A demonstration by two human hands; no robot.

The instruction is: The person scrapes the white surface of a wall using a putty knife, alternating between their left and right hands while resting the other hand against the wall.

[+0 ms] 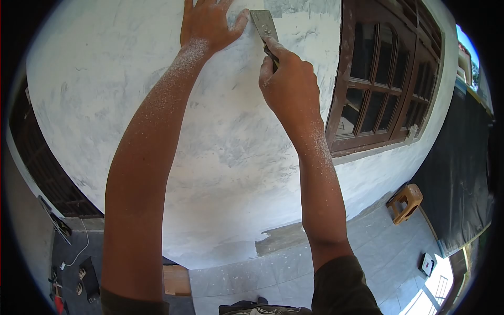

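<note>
My right hand (290, 79) grips the dark handle of a putty knife (264, 25), its index finger stretched along the base of the blade. The flat metal blade points up and lies at the patchy white and grey wall (231, 126); whether its edge touches is hard to tell. Just left of the blade, my left hand (209, 23) is flat on the wall with fingers spread, the fingertips cut off by the top of the view. White dust coats both wrists and forearms.
A brown wooden window (380, 79) with glass panes is set in the wall at right. On the tiled floor (367, 247) stands a brown stool (405, 203). A dark sheet (457, 168) hangs at far right. Lower left, a white cable (83, 244) and sandals (80, 281) lie on the floor.
</note>
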